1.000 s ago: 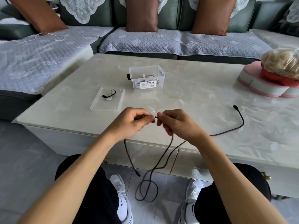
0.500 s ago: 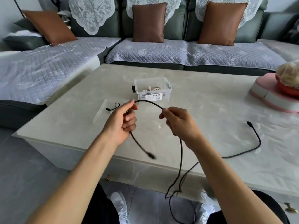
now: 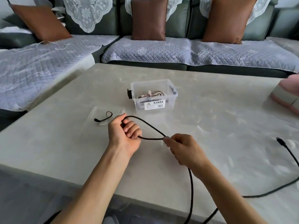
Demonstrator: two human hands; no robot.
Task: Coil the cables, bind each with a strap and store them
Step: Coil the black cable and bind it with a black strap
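r hand [image 3: 184, 151] moved in toward l hand [image 3: 125, 136], loop smaller | both hands gripping black cable [image 3: 150, 126]

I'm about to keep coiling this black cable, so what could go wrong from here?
1. Most of the black cable hangs off the table edge below the right hand; the slack may tangle or snag as it is drawn up.
2. The far plug lies loose on the table and may whip across it as you pull.
3. Only one loop sits in the left hand; it could slip before the strap, lying apart, is reached.
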